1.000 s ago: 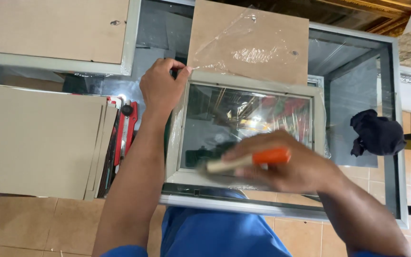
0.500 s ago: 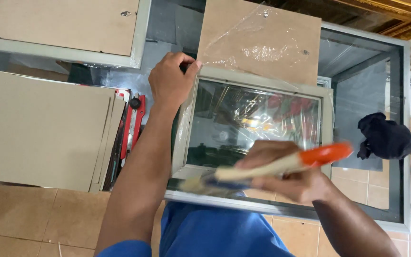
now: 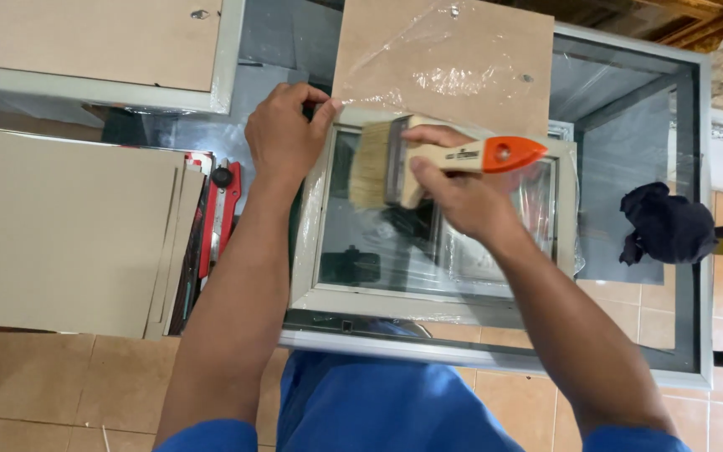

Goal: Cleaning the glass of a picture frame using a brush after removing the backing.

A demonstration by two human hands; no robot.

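Note:
A small framed glass window panel (image 3: 311, 251) wrapped in clear plastic film lies flat on a larger metal frame (image 3: 700, 251). My left hand (image 3: 282, 138) grips the panel's far left corner. My right hand (image 3: 458, 192) holds a wide paint brush (image 3: 428, 159) with pale bristles, a wooden handle and an orange end. The bristles rest over the glass near the panel's far left side.
A brown board under crinkled plastic (image 3: 445, 63) lies just beyond the panel. Beige boards (image 3: 60, 226) are stacked at left, with red hand tools (image 3: 219, 209) beside them. A dark cloth (image 3: 667, 222) hangs on the frame's right rail. Tiled floor lies below.
My right hand has carried the brush from the panel's near edge up to its far left part, turning the bristles leftward. My left hand has stayed on the corner.

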